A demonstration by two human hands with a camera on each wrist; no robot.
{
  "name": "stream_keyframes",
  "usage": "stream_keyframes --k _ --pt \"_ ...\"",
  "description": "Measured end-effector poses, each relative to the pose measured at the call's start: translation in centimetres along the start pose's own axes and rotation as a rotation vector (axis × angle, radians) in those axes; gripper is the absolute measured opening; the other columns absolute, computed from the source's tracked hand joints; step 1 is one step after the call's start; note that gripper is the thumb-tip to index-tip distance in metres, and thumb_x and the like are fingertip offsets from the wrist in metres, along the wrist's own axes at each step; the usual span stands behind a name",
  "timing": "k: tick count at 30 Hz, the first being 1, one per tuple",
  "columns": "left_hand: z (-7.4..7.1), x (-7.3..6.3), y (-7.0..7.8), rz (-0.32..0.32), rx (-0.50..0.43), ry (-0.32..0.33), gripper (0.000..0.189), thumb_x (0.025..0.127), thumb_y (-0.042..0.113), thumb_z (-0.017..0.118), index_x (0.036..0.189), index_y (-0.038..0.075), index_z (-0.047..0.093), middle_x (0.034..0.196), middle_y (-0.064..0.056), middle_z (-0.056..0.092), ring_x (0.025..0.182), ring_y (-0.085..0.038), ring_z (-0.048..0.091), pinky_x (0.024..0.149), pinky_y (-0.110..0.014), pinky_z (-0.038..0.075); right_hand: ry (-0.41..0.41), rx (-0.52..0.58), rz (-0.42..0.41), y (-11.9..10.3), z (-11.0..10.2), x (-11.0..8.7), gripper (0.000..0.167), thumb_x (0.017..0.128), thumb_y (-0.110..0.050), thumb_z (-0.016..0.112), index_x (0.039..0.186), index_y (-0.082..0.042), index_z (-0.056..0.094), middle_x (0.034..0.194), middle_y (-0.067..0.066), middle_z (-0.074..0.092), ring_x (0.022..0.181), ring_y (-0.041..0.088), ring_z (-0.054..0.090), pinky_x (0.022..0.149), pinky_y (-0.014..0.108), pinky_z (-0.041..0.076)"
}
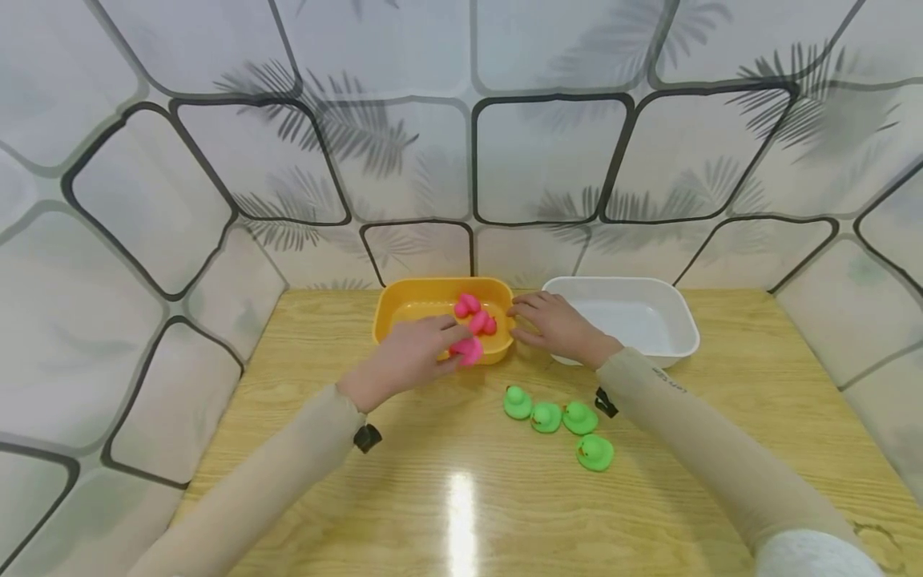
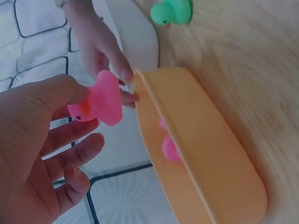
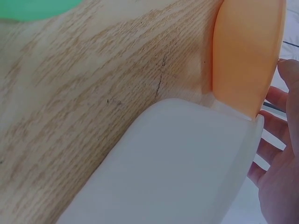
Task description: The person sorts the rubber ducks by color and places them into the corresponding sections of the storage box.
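Observation:
A pink rubber duck (image 2: 105,100) is pinched between the thumb and fingers of my left hand (image 1: 411,353), over the near side of the orange basin (image 1: 392,308). Inside that basin lie more pink ducks (image 1: 469,304). My right hand (image 1: 555,320) reaches across the near left corner of the white basin (image 1: 685,340). Its fingertips (image 1: 513,309) are at the right rim of the orange basin, with the fingers loosely extended. Several green rubber ducks (image 1: 546,417) sit on the table in front of the basins, below both hands.
The two basins stand side by side at the back of the wooden table (image 1: 324,497), close to a patterned wall (image 1: 548,160). Light reflects off the table's middle near the front. A dark wrist device (image 1: 368,437) shows at the left sleeve.

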State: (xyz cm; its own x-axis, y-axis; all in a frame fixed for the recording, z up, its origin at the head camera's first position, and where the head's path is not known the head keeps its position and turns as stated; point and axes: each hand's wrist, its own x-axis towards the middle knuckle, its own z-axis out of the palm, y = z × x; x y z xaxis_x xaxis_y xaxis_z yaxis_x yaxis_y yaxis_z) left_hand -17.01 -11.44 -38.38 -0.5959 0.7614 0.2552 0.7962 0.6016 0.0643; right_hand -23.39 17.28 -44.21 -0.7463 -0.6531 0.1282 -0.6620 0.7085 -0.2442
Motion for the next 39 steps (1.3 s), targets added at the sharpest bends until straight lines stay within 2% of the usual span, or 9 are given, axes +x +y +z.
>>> stream_keyframes --k 3,8,13,16,26,33,39 --pt "-0.1 0.3 -0.9 -0.019 0.005 -0.001 0.027 0.093 0.024 0.08 0.117 0.013 0.073 0.098 -0.001 0.07 0.078 -0.019 0.067 0.064 -0.033 0.056 -0.001 0.0 -0.003 0.0 0.0 0.0 0.041 0.103 -0.032 0.066 0.133 -0.004 0.066 0.143 0.02 0.059 0.134 0.04 0.052 0.113 0.06 0.039" --pt "0.0 0.7 -2.5 -0.081 -0.012 -0.045 0.028 0.093 0.021 0.079 0.119 0.012 0.074 0.099 -0.002 0.07 0.076 -0.021 0.065 0.063 -0.035 0.055 -0.003 0.003 -0.001 0.0 0.0 0.0 0.04 0.104 -0.031 0.065 0.133 -0.004 0.066 0.143 0.02 0.059 0.134 0.04 0.051 0.113 0.06 0.039" --pt "0.4 0.8 -4.1 -0.15 -0.064 -0.088 0.03 0.094 0.021 0.078 0.121 0.009 0.073 0.107 -0.004 0.071 0.087 -0.022 0.068 0.077 -0.037 0.059 -0.007 0.009 0.011 0.0 0.1 0.0 0.039 0.103 -0.031 0.066 0.133 -0.005 0.066 0.144 0.019 0.059 0.135 0.04 0.051 0.112 0.06 0.039" --pt "0.4 0.9 -4.8 -0.185 -0.053 -0.112 0.03 0.095 0.021 0.078 0.122 0.009 0.072 0.109 -0.005 0.072 0.091 -0.023 0.069 0.08 -0.039 0.059 -0.008 0.009 0.013 0.1 0.1 -0.1 0.04 0.103 -0.032 0.066 0.133 -0.005 0.067 0.144 0.019 0.058 0.135 0.04 0.051 0.112 0.06 0.039" --pt "0.4 0.9 -6.1 -0.245 -0.036 -0.139 0.03 0.095 0.019 0.076 0.122 0.008 0.071 0.11 -0.008 0.072 0.09 -0.026 0.07 0.075 -0.043 0.059 0.009 0.011 -0.006 0.0 -0.1 -0.1 0.04 0.103 -0.032 0.066 0.132 -0.004 0.067 0.143 0.019 0.059 0.135 0.04 0.051 0.112 0.06 0.039" --pt "0.3 1.5 -7.3 -0.274 -0.008 -0.127 0.026 0.096 0.021 0.076 0.118 0.007 0.071 0.104 -0.009 0.071 0.085 -0.028 0.068 0.074 -0.043 0.058 0.008 0.009 0.0 0.0 0.0 -0.1 0.039 0.103 -0.031 0.065 0.132 -0.004 0.066 0.143 0.02 0.059 0.135 0.04 0.051 0.113 0.06 0.038" --pt "0.5 1.9 -7.8 -0.314 -0.01 -0.144 0.026 0.098 0.024 0.074 0.119 0.009 0.071 0.103 -0.008 0.069 0.084 -0.025 0.066 0.073 -0.042 0.057 0.002 0.01 0.003 0.1 0.1 -0.1 0.04 0.103 -0.032 0.065 0.132 -0.005 0.066 0.144 0.019 0.059 0.135 0.039 0.051 0.113 0.059 0.038"
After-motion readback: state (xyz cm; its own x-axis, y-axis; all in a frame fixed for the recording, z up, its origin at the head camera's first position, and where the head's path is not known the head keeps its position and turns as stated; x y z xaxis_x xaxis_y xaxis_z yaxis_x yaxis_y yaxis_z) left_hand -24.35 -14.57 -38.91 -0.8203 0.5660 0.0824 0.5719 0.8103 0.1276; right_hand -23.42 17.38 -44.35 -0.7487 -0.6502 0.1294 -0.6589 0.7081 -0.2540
